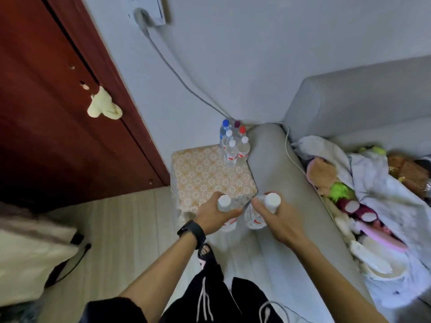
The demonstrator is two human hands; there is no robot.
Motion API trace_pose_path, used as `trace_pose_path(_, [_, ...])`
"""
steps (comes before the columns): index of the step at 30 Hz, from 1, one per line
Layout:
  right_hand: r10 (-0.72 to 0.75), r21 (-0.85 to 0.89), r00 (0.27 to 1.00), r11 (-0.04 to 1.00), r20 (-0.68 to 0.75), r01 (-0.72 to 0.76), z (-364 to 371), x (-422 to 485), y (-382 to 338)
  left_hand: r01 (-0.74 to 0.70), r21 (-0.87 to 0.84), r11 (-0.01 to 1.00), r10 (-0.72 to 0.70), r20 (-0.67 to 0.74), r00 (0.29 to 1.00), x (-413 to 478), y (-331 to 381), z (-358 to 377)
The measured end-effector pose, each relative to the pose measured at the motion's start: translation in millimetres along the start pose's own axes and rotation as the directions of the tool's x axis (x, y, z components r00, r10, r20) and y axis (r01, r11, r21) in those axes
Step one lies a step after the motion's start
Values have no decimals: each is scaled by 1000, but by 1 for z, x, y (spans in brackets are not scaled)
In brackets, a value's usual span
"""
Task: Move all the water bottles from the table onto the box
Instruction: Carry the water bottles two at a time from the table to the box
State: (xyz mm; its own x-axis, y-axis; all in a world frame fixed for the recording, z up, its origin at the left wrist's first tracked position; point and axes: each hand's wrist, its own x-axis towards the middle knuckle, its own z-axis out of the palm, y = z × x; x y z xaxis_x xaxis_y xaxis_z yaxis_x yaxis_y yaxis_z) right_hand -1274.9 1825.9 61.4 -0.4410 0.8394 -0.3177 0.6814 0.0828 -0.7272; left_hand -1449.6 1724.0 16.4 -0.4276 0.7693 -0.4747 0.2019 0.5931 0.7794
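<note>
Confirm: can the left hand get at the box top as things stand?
Likely yes. The left hand, gripping a white-capped bottle, is at the near edge of the box; the patterned top ahead is bare up to the bottle cluster at its far corner.

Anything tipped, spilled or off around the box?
Nothing stands out. The bottle cluster stands upright at the far right corner of the box. The left hand grips the left bottle, the right hand the right bottle, both capped. No spills.

6 bottles (234,145) crowd the box's (200,176) far-right corner; its front lies open.
</note>
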Motion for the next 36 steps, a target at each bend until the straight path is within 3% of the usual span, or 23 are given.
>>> trace_pose_path(4, [55, 59, 998, 997, 38, -58, 9, 57, 5, 32, 26, 999, -34, 84, 996, 59, 10, -3])
trace_pose_path(11, [183, 32, 964, 981, 193, -193, 8, 153, 27, 163, 94, 982, -171, 92, 981, 150, 21, -1])
trace_pose_path(20, [298, -111, 902, 954, 311, -277, 24, 282, 63, 368, 18, 930, -368, -9, 930, 253, 27, 30])
trace_pose_path(26, [292, -182, 874, 954, 388, -238, 61, 342, 87, 441, 11, 898, -440, -51, 897, 302, 0, 59])
trace_pose_path(36, [310, -166, 846, 950, 434, -263, 83, 388, 113, 439, -48, 897, -441, -139, 886, 344, -25, 81])
